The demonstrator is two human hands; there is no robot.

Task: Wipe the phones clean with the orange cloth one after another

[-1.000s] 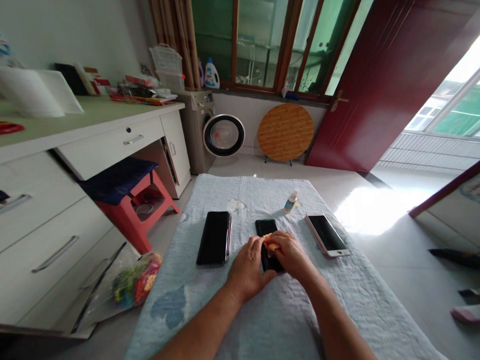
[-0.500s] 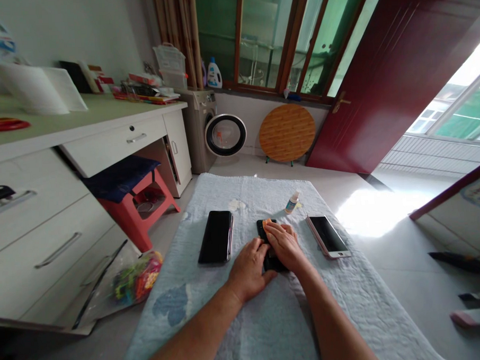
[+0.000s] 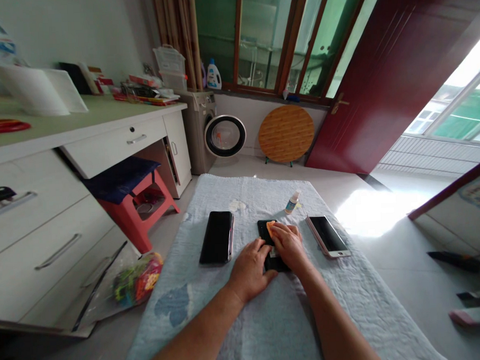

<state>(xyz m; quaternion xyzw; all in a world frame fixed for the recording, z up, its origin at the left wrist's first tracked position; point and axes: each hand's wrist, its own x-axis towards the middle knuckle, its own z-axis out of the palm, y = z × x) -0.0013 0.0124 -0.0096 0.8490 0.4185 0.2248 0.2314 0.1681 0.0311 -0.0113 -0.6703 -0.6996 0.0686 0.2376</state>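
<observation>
A dark phone point(image 3: 276, 263) lies on the light blue cloth cover in front of me. My left hand point(image 3: 248, 269) grips it along its left and near edges, thumb at the bottom. Pressed onto its upper part is a small orange cloth point(image 3: 270, 229), which my right hand point(image 3: 288, 243) holds under bent fingers. Part of the phone is hidden beneath both hands. To the left lies a black phone point(image 3: 216, 237), to the right a white and pink phone point(image 3: 328, 236) with a dark screen. A small spray bottle point(image 3: 292, 202) stands upright beyond my right hand.
The blue cover point(image 3: 214, 319) spreads over the whole work surface. At the left stand a white desk point(image 3: 115, 148), a red stool point(image 3: 154, 210) and a clear bag point(image 3: 129, 283) of colourful items. A washing machine point(image 3: 200, 134) with its door open is further back.
My right hand and the orange cloth have shifted slightly to the right across the phone. My left hand stays on the phone, nearly unmoved.
</observation>
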